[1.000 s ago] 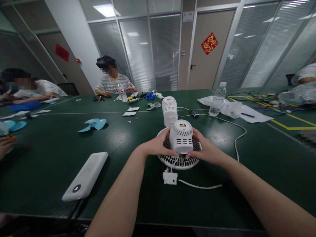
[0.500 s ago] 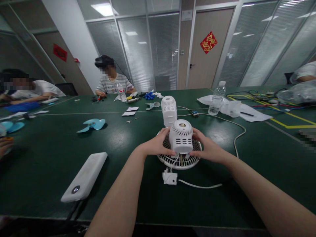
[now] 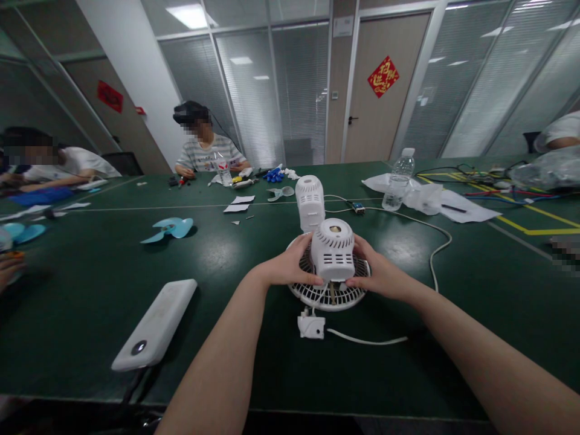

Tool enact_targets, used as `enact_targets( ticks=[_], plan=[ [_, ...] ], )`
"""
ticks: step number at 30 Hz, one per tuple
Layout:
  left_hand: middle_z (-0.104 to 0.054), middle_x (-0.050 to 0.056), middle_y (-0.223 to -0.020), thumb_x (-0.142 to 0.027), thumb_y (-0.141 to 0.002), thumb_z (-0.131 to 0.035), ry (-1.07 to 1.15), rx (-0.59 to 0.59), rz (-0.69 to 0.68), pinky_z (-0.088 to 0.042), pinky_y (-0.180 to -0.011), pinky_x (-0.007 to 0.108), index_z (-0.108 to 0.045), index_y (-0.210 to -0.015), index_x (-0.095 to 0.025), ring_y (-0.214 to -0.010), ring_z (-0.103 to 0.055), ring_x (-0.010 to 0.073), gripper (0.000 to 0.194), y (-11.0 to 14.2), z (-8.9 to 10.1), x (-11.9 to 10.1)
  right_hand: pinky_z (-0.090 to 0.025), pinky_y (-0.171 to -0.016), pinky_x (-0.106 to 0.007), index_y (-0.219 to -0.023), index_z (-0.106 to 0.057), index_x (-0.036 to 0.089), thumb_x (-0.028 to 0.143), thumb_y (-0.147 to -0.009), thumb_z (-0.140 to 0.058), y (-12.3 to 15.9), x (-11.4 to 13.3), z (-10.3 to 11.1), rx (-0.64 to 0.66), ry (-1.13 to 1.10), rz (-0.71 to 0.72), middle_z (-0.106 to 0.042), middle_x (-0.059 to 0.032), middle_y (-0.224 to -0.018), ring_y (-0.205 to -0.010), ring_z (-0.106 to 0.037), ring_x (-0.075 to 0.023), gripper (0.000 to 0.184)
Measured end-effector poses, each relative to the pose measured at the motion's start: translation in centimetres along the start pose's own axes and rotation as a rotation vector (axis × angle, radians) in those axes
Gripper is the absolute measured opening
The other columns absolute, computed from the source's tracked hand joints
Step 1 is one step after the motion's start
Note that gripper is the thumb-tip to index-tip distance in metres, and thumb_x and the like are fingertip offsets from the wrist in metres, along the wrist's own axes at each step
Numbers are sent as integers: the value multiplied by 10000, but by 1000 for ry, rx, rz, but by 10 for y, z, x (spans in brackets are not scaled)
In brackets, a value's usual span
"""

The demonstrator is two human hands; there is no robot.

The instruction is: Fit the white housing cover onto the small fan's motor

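A white fan motor housing stands on a round white fan grille lying flat on the green table. My left hand grips the housing's left side and my right hand grips its right side, fingertips meeting near its lower edge. A second white slotted housing stands just behind. A small white switch box lies in front of the grille, with a white cord running off to the right.
A white power bank lies at near left, a light blue fan blade farther left. A water bottle, white plastic and papers sit at right. Other people sit at the far side and left; a hand shows at the left edge.
Almost nothing: both hands stay on the motor housing, with the fingers shifting slightly at its lower edge.
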State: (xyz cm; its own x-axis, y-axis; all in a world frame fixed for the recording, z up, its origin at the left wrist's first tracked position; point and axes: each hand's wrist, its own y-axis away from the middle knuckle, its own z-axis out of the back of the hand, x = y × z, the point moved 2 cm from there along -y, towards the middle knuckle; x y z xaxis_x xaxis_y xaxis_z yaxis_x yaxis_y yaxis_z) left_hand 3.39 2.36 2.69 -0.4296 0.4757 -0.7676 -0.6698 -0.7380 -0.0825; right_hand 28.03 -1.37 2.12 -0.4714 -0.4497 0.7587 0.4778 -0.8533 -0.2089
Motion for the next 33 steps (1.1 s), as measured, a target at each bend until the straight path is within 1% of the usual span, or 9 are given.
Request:
enact_targets(
  ticks=[3, 7, 11, 16, 20, 24, 29, 33],
  plan=[
    [-160, 110, -1566, -449, -602, -795, 26, 11, 24, -187, -1158, 594, -76, -1514, -262, -1420, -200, 392, 1176, 1, 1, -1, -336, -1105, -542, -1522, -73, 274, 386, -728, -776, 0, -1, 1, -3, 28, -22, -466, -127, -1420, -1299, -463, -306, 1067],
    [-148, 110, -1576, -441, -607, -796, 71, 32, 62, -201, -1156, 588, -58, -1514, -264, -1425, -205, 381, 1182, 3, 1, 0, -332, -1117, -520, -1525, -49, 290, 411, -738, -767, -1, -3, 0, 9, 36, -21, -460, -104, -1432, -1316, -447, -286, 1072],
    [-177, 121, -1572, -429, -614, -794, 99, 38, 36, -157, -1161, 611, -43, -1514, -271, -1434, -192, 382, 1183, 3, 0, 3, -324, -1124, -516, -1528, -27, 276, 438, -746, -755, 0, -7, 0, 20, 22, -13, -435, -105, -1453, -1335, -424, -282, 1081],
    [-166, 126, -1578, -432, -620, -802, 89, 37, 25, -140, -1174, 594, -32, -1515, -264, -1446, -173, 366, 1193, 3, 0, 5, -291, -1141, -525, -1534, -24, 262, 474, -774, -716, 1, -10, 4, 56, -39, -23, -398, -116, -1478, -1360, -390, -286, 1049],
    [-190, 131, -1570, -416, -609, -813, 108, 42, 14, -144, -1164, 618, -20, -1515, -280, -1441, -186, 378, 1211, 1, -1, 6, -319, -1124, -533, -1528, -107, 245, 456, -751, -743, 0, -9, 5, 25, -12, -47, -443, -127, -1444, -1330, -430, -297, 1026],
    [-234, 127, -1558, -398, -601, -821, 134, 32, -26, -141, -1167, 610, -36, -1513, -287, -1439, -205, 367, 1209, 0, -3, 5, -338, -1120, -519, -1500, -186, 245, 433, -745, -756, 0, -8, 1, -17, 17, -47, -470, -120, -1423, -1316, -451, -283, 965],
    [-252, 132, -1551, -393, -605, -816, 139, 24, -21, -167, -1164, 599, -76, -1509, -275, -1429, -236, 365, 1175, -1, -4, 2, -345, -1130, -476, -1429, -276, 218, 397, -740, -769, -1, -10, -4, -66, -35, -18, -444, -129, -1441, -1330, -438, -257, 866],
    [-244, 127, -1555, -387, -605, -818, 145, 22, -7, -165, -1171, 584, -93, -1506, -272, -1432, -231, 356, 1162, 0, -3, 2, -358, -1126, -463, -1351, -363, 201, 416, -737, -770, -2, -10, -4, -54, -43, -13, -441, -132, -1442, -1315, -456, -251, 767]
  ],
)
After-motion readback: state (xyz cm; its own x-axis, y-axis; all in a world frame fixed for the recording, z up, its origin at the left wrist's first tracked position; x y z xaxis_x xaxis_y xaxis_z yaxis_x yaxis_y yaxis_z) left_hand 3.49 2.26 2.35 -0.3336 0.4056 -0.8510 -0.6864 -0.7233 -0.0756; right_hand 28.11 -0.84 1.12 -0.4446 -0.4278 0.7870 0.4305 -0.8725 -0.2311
